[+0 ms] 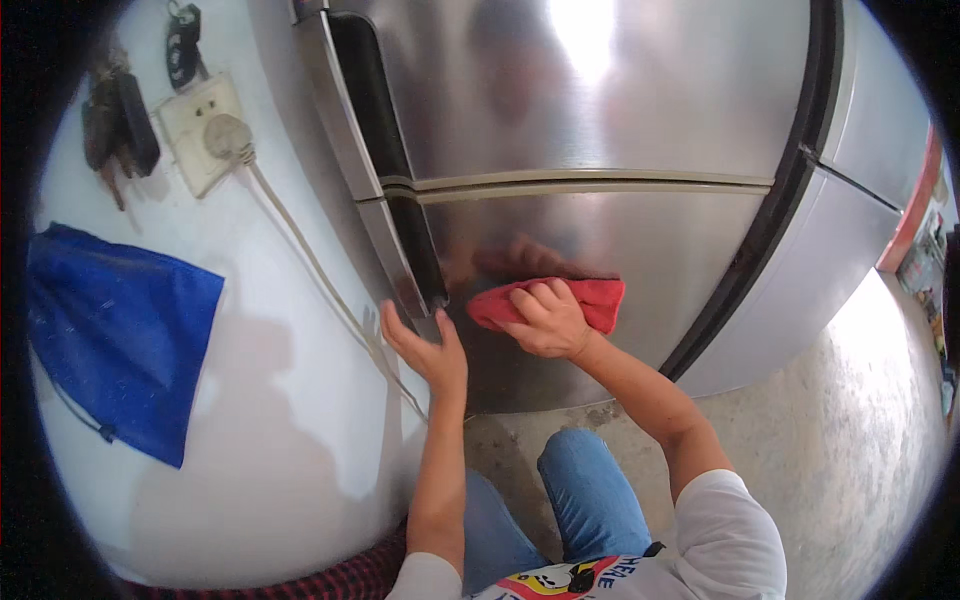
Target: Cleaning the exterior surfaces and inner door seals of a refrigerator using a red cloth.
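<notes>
My right hand grips a folded red cloth and presses it against the lower metal door of a refrigerator. The cloth and the fingers show as a reflection in the shiny door. Close to the lower end of the black recessed door handle is my left hand, its thumb and fingers apart and nothing held in it. Whether its fingertips touch the handle's end, I cannot tell.
Left, on the white wall, are a socket with a plug, its hanging cord, keys and a blue drawstring bag. A checkered red-and-black fabric lies low left. Concrete floor shows at the right.
</notes>
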Action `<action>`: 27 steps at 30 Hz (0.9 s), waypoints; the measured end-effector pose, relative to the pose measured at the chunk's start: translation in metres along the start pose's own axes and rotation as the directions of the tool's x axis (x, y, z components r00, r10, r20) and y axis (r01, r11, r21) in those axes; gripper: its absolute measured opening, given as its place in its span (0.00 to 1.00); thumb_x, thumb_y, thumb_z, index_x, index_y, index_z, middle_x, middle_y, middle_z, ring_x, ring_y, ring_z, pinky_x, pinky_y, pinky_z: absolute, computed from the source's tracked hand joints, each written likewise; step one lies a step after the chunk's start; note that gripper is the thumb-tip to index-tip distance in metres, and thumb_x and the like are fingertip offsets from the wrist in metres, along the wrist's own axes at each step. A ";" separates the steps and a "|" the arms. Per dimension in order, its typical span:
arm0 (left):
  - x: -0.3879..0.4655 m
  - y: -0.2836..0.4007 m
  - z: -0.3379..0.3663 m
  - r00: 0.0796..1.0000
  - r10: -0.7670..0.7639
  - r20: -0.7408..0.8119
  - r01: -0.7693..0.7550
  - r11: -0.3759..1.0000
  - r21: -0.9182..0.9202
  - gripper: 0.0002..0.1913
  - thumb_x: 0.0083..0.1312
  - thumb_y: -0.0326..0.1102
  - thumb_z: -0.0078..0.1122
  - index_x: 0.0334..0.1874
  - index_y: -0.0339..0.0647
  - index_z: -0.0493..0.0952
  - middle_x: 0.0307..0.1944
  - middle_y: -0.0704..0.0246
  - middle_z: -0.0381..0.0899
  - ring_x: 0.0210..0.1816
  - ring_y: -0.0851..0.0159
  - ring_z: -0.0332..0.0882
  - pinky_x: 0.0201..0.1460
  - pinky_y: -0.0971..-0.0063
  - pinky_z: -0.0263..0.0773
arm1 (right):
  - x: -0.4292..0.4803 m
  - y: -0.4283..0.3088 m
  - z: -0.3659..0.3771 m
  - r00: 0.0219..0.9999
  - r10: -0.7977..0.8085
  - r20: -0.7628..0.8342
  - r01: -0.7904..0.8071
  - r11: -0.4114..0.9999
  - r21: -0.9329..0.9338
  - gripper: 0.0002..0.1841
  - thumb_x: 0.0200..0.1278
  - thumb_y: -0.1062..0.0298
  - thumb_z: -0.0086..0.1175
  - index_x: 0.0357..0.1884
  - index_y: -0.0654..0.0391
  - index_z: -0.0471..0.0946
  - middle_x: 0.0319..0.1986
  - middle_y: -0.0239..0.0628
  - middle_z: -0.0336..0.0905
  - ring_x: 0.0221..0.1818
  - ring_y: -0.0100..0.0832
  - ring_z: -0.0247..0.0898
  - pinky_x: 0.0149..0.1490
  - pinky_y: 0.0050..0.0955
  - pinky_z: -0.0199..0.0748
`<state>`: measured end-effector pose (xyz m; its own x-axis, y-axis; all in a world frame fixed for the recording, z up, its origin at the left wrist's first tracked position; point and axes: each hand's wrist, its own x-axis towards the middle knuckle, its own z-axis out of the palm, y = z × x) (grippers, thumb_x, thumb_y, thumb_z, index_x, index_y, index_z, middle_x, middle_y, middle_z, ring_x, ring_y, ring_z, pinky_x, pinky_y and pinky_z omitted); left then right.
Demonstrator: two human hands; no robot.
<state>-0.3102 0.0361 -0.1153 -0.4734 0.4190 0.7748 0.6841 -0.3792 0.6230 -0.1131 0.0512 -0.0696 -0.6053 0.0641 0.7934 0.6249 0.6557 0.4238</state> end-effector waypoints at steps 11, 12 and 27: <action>0.114 0.009 0.011 0.852 -0.404 0.334 0.403 0.912 0.076 0.33 0.49 0.30 0.65 0.60 0.27 0.68 0.49 0.44 0.80 0.52 0.42 0.79 0.58 0.57 0.71 | -0.051 0.024 -0.029 0.927 0.373 -0.048 -0.346 0.896 0.280 0.26 0.38 0.69 0.63 0.48 0.49 0.85 0.44 0.46 0.74 0.41 0.46 0.71 0.43 0.42 0.71; 0.113 -0.016 0.014 0.944 -0.268 0.193 0.274 0.962 -0.007 0.26 0.46 0.29 0.65 0.49 0.27 0.73 0.39 0.47 0.82 0.44 0.42 0.81 0.51 0.58 0.74 | -0.043 0.020 -0.028 0.916 0.399 -0.035 -0.366 0.869 0.333 0.27 0.37 0.72 0.61 0.48 0.52 0.84 0.44 0.48 0.74 0.42 0.48 0.72 0.45 0.43 0.73; 0.105 0.000 0.009 0.897 -0.317 0.307 0.374 0.916 -0.147 0.19 0.48 0.20 0.60 0.45 0.28 0.74 0.36 0.54 0.83 0.39 0.54 0.83 0.47 0.65 0.75 | -0.026 0.070 -0.082 0.608 0.699 -0.376 -0.601 0.715 0.357 0.28 0.43 0.82 0.49 0.53 0.66 0.78 0.44 0.48 0.74 0.45 0.44 0.66 0.53 0.36 0.68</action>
<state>-0.3547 0.0877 -0.0343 -0.4713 0.7496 0.4647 0.3680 -0.3117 0.8760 -0.0131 0.0343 -0.0250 0.2540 0.2150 0.9430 0.6348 0.6985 -0.3302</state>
